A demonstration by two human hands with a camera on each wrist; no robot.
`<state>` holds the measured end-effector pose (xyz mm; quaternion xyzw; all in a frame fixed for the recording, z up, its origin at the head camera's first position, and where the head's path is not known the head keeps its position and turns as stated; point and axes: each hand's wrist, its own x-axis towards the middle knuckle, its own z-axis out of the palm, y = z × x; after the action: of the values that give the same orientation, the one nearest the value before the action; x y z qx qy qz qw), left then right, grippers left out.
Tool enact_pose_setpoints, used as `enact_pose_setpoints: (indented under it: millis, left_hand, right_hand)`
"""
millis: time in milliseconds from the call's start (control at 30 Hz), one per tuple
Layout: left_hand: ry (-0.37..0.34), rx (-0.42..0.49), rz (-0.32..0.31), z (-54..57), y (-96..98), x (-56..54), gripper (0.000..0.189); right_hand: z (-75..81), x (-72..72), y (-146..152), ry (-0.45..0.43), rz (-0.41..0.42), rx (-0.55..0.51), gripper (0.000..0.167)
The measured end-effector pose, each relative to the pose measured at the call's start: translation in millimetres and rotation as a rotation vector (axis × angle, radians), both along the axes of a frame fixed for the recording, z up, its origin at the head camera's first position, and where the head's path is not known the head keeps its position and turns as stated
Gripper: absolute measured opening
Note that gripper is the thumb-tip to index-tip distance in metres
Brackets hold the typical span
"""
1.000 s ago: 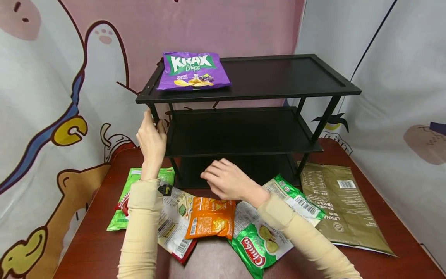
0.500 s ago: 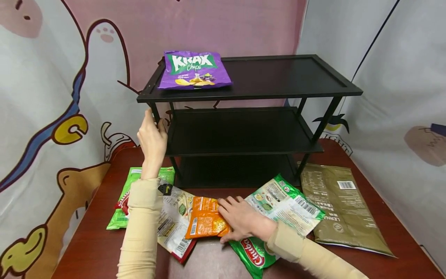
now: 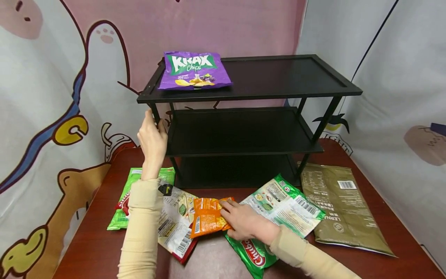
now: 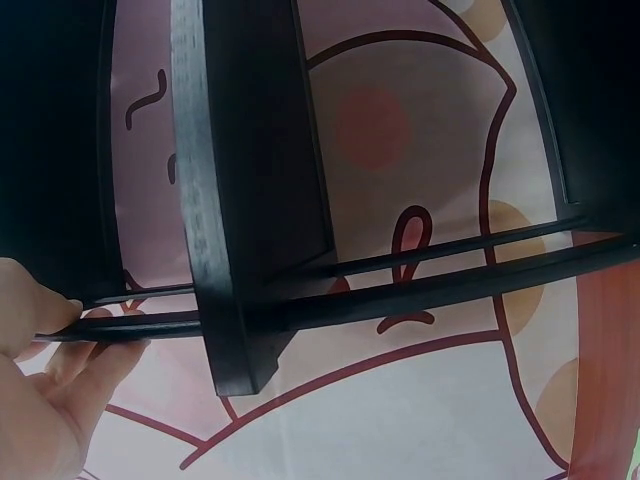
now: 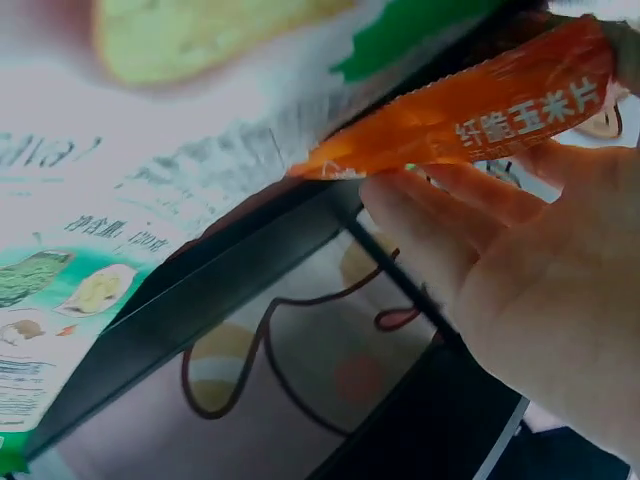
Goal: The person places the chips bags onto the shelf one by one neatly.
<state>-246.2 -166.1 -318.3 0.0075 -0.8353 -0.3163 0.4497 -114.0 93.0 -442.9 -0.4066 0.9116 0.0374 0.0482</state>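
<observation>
My left hand (image 3: 152, 141) holds the upper left post of a black three-tier shelf (image 3: 240, 133). In the left wrist view, thumb and fingers close around that post (image 4: 165, 324). Low at the front, my right hand (image 3: 245, 221) grips the right side of an orange corn chip bag (image 3: 205, 221) on the table. The right wrist view shows its fingers curled at the tilted orange bag's edge. Partly under the right hand lies a green and white Chuba chip bag (image 3: 256, 252). A purple Krax chips bag (image 3: 195, 71) lies on the top tier, at its left.
A white and dark red bag (image 3: 177, 228) lies left of the orange one, with a bright green bag (image 3: 120, 221) beyond it. Rightward are a green and cream bag (image 3: 282, 205) and a large olive bag (image 3: 341, 209). Printed cloth (image 3: 258, 27) hangs behind the red-brown table (image 3: 87, 248).
My right hand has come down from in front of the shelf onto the orange bag and taken hold of its right side. The bag has shifted and turned slightly. My left hand stays put.
</observation>
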Motion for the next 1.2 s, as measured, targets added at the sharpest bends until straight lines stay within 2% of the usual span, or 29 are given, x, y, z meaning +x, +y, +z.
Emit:
enact_pose_setpoints:
  millis: [133,267,400,500,667,833,1200]
  left_hand:
    - [-0.006,0.005,0.000,-0.2,-0.9,1.3,0.023]
    - [-0.005,0.006,0.000,-0.8,-1.7,2.1,0.024]
    - [0.000,0.004,-0.002,-1.2,-1.6,1.5,0.025]
    - [0.001,0.003,-0.004,-1.3,-1.2,0.7,0.025]
    - [0.002,-0.001,-0.005,-0.8,-0.4,-0.1,0.024]
    - [-0.003,-0.007,0.005,-0.6,-0.4,-1.1,0.020]
    - [-0.003,-0.002,0.007,-0.4,-0.4,-0.8,0.017]
  right_hand:
    - [6.3,-4.2,9.8,-0.063,-0.059,-0.072,0.051]
    - [8.5,-7.6,18.7,-0.054,-0.066,-0.152,0.044]
    - [13.0,-12.4,26.2,-0.046,-0.088,-0.313,0.028]
    - [19.1,-17.5,33.0,-0.076,-0.103,-0.461,0.019]
    - [29.4,-27.2,46.1,-0.150,-0.107,-0.645,0.016]
    - [35.5,-35.0,54.8,-0.212,-0.154,-0.694,0.019]
    - [33.4,-46.4,58.7,-0.271,-0.199,-0.780,0.015]
